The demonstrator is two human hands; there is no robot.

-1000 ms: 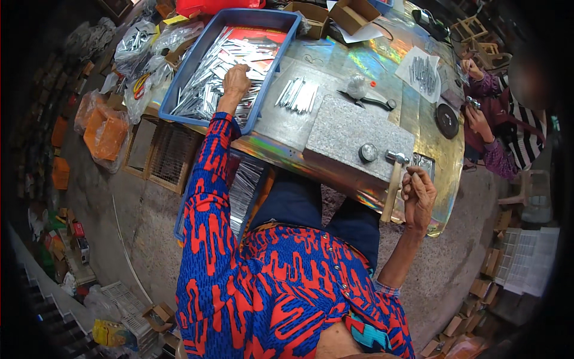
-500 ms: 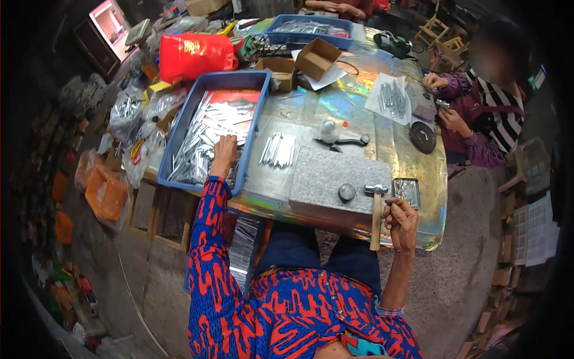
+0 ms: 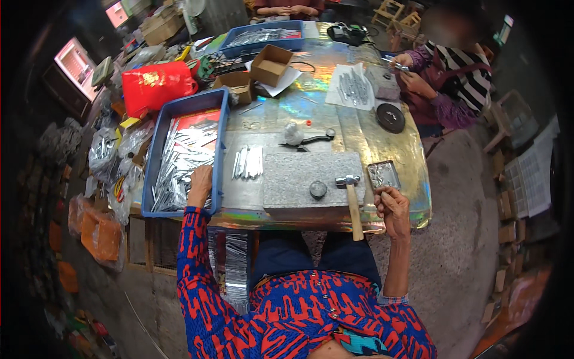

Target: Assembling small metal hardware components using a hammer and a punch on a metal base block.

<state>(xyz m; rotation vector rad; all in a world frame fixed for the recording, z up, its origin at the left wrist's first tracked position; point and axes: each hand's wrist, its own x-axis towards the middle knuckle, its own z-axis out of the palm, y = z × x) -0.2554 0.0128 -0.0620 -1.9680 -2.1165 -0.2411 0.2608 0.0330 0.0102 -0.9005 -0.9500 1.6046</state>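
Observation:
My left hand (image 3: 201, 179) reaches over the right wall of a blue plastic tray (image 3: 222, 128), among many loose shiny metal strips (image 3: 185, 152). Its fingertips are hidden, so whether they grip a strip cannot be seen. My right hand (image 3: 393, 209) is held above the table's near right edge, thumb and fingers pinched together; anything between them is too small to make out. Just left of it lies a hammer (image 3: 353, 209), its head on a grey stone block (image 3: 287, 179) and its wooden handle over the near edge. A small round metal piece (image 3: 318, 189) sits on the block.
A row of metal strips (image 3: 247, 163) lies between tray and block. Behind the block are dark-handled pliers (image 3: 317, 139); a small metal tray (image 3: 391, 167) with tiny parts is right. Cardboard boxes (image 3: 272, 64) and a red bag (image 3: 156, 87) stand farther back. A co-worker's hands (image 3: 412, 78) work at the right.
The whole view has shifted, so the table sits farther left. My left hand stays in the tray and my right hand stays pinched near the hammer. The co-worker's hands have shifted slightly.

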